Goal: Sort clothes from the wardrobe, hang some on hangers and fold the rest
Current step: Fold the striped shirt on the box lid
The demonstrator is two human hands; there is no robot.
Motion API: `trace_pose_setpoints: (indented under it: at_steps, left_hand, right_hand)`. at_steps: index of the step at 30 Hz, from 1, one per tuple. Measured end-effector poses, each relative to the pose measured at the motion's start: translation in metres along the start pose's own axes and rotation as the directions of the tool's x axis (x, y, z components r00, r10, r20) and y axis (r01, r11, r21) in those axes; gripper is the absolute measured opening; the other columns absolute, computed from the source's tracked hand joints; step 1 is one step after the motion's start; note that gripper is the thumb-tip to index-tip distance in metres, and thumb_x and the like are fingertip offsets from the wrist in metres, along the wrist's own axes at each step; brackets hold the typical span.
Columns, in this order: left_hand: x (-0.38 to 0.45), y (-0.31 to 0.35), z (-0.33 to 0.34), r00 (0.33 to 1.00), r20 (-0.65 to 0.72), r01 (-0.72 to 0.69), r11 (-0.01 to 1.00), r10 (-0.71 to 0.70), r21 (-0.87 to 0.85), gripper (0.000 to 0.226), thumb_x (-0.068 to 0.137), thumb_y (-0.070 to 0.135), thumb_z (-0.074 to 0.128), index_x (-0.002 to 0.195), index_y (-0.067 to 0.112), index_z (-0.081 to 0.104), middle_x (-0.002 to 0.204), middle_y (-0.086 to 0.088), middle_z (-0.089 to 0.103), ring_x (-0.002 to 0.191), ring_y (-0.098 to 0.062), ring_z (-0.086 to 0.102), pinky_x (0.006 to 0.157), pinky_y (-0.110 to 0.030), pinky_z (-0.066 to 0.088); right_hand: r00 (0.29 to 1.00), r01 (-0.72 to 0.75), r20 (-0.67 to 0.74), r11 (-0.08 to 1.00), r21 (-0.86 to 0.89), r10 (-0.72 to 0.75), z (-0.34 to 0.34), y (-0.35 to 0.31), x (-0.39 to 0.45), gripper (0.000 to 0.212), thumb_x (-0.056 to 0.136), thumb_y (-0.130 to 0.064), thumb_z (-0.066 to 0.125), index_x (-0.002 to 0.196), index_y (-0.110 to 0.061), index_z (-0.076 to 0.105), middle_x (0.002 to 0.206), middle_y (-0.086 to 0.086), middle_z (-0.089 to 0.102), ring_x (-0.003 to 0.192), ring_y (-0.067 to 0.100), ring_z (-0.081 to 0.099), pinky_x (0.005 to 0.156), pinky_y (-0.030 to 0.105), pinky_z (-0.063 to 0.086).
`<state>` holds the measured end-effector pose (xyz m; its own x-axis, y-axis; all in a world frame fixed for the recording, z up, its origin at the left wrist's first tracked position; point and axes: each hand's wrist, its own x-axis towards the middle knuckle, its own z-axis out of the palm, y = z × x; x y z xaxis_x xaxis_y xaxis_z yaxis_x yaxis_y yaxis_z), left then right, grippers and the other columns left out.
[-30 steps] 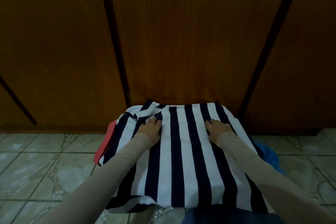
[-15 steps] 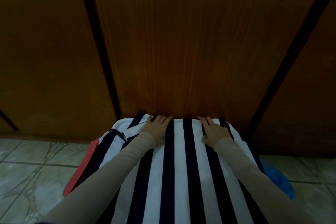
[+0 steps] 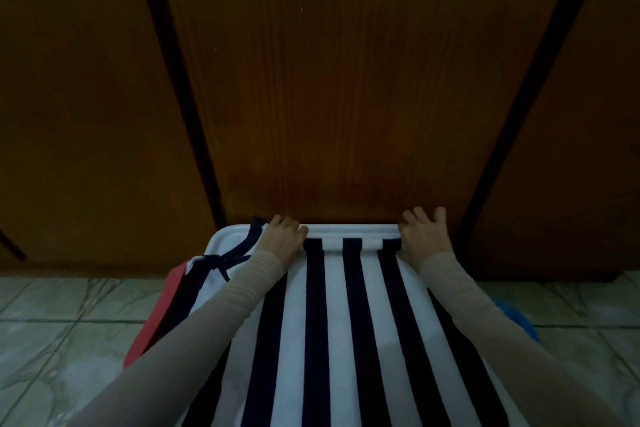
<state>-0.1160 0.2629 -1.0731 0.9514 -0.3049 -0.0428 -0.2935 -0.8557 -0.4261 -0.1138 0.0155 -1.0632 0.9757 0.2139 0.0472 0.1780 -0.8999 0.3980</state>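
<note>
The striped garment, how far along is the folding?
Done: the striped garment lies spread flat, with red cloth and blue cloth showing beneath it. In hand: left hand and right hand hold its far edge. Left: actual folds; no hangers are in sight.

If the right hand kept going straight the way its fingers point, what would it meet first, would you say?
Most likely the wooden wardrobe door: the right hand grips the far edge of the striped garment with its fingers pointing at that panel; the gap is hard to judge.
</note>
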Motion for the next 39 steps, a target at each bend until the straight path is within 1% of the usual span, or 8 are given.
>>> trace_pose_setpoints:
  at_steps: [7, 14, 22, 28, 32, 34, 36, 39]
  left_hand:
    - [-0.031, 0.023, -0.008, 0.992, 0.05, -0.121, 0.984, 0.115, 0.128, 0.042, 0.095, 0.001, 0.037, 0.137, 0.003, 0.032, 0.126, -0.015, 0.052, 0.112, -0.031, 0.055, 0.103, -0.037, 0.03]
    - [-0.056, 0.035, -0.006, 0.993, 0.111, -0.048, 0.995, 0.038, 0.087, 0.042, 0.1, 0.009, 0.03, 0.141, 0.006, 0.025, 0.132, -0.014, 0.047, 0.113, -0.029, 0.056, 0.099, -0.037, 0.035]
    - [-0.07, 0.044, -0.015, 0.968, 0.248, 0.031, 0.999, -0.025, -0.019, 0.052, 0.098, 0.011, 0.039, 0.145, 0.006, 0.017, 0.14, -0.015, 0.035, 0.119, -0.026, 0.051, 0.093, -0.032, 0.043]
    - [-0.078, 0.054, -0.021, 0.938, 0.346, 0.011, 0.999, 0.003, -0.039, 0.083, 0.086, 0.013, 0.061, 0.149, 0.011, 0.007, 0.148, -0.017, 0.022, 0.134, -0.031, 0.031, 0.11, -0.047, 0.023]
    - [-0.077, 0.062, -0.027, 0.947, 0.319, 0.027, 0.986, 0.027, -0.164, 0.061, 0.093, 0.021, 0.046, 0.147, 0.017, 0.018, 0.147, -0.015, 0.023, 0.136, -0.031, 0.025, 0.112, -0.051, 0.013]
    - [-0.075, 0.071, -0.029, 0.966, 0.25, 0.012, 0.948, 0.071, -0.317, 0.053, 0.097, 0.021, 0.035, 0.148, 0.023, 0.019, 0.15, -0.013, 0.018, 0.14, -0.029, 0.016, 0.113, -0.05, 0.012]
    - [-0.073, 0.083, -0.027, 0.967, 0.227, -0.008, 0.898, 0.12, -0.44, 0.051, 0.1, 0.03, 0.029, 0.149, 0.029, 0.013, 0.155, -0.009, 0.005, 0.144, -0.025, 0.003, 0.115, -0.05, 0.007]
    - [-0.072, 0.093, -0.02, 0.936, 0.322, 0.041, 0.865, 0.142, -0.501, 0.054, 0.101, 0.043, 0.019, 0.149, 0.034, -0.003, 0.157, -0.004, -0.015, 0.145, -0.022, -0.011, 0.114, -0.055, -0.006]
  right_hand:
    - [1.0, 0.013, -0.003, 0.99, -0.142, -0.014, 0.002, 0.021, -0.044, 0.035, 0.088, -0.009, 0.05, 0.122, -0.014, 0.053, 0.122, 0.004, 0.056, 0.128, 0.025, 0.033, 0.11, 0.06, -0.007]
    - [0.993, -0.055, 0.102, 0.998, -0.017, 0.057, 0.008, 0.023, -0.081, 0.038, 0.09, -0.014, 0.05, 0.127, -0.018, 0.047, 0.127, 0.004, 0.054, 0.121, 0.023, 0.044, 0.111, 0.048, 0.015]
    - [0.976, -0.135, 0.184, 0.986, 0.093, 0.116, 0.009, 0.023, -0.095, 0.05, 0.09, -0.009, 0.053, 0.137, -0.014, 0.036, 0.139, 0.01, 0.039, 0.131, 0.026, 0.034, 0.107, 0.043, 0.03]
    - [0.957, -0.271, 0.173, 0.933, 0.238, 0.233, 0.011, 0.028, -0.1, 0.046, 0.092, -0.007, 0.048, 0.136, -0.012, 0.036, 0.137, 0.008, 0.042, 0.129, 0.023, 0.038, 0.107, 0.041, 0.031]
    - [0.972, -0.23, 0.058, 0.883, 0.409, 0.226, 0.014, 0.016, -0.102, 0.044, 0.093, -0.006, 0.043, 0.136, -0.012, 0.036, 0.137, 0.006, 0.043, 0.123, 0.021, 0.043, 0.103, 0.034, 0.033]
    - [0.994, -0.104, 0.068, 0.897, 0.429, 0.082, 0.018, 0.005, -0.101, 0.046, 0.096, -0.006, 0.039, 0.141, -0.013, 0.033, 0.149, 0.006, 0.03, 0.133, 0.021, 0.035, 0.109, 0.035, 0.027]
    - [0.982, 0.04, 0.16, 0.94, 0.337, -0.1, 0.022, -0.008, -0.1, 0.048, 0.1, -0.013, 0.033, 0.147, -0.017, 0.023, 0.158, 0.003, 0.001, 0.145, 0.02, 0.006, 0.115, 0.045, 0.013]
    - [0.951, -0.02, 0.294, 0.934, 0.356, -0.091, 0.029, -0.019, -0.102, 0.055, 0.102, -0.038, 0.019, 0.15, -0.023, -0.003, 0.157, 0.001, -0.014, 0.145, 0.017, -0.012, 0.115, 0.047, -0.006]
